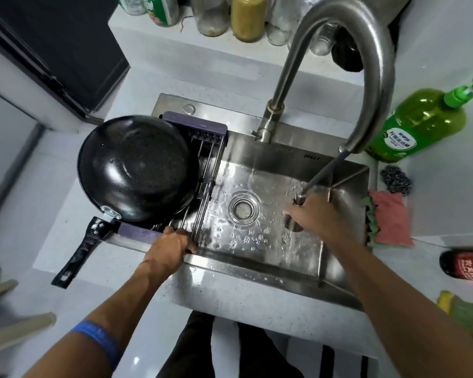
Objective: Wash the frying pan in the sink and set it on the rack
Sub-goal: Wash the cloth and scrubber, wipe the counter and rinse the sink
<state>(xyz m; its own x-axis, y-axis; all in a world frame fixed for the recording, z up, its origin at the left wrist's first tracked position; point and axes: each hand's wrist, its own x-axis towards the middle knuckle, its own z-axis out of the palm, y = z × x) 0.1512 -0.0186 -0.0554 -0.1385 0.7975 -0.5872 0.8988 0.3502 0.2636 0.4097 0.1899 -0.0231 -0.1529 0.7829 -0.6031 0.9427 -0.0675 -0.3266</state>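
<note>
The black frying pan (137, 167) lies upside down on the purple-framed wire rack (210, 159) over the left part of the steel sink (257, 257). Its black handle (79, 252) sticks out toward the near left over the counter. My left hand (170, 246) grips the rack's near edge at the sink rim. My right hand (314, 216) holds the pulled-out spray head (299, 198) of the tap low inside the sink. The spray head's hose (322, 170) runs up to the spout. The sink floor is wet, with the round drain (243, 208) in its middle.
The tall curved tap (372, 64) arches over the sink. A green dish-soap bottle (418, 124), a steel scourer (396, 178) and a pink-green cloth (391, 219) sit on the right counter. Jars (247, 17) line the back ledge. A dark bottle (464, 266) lies at right.
</note>
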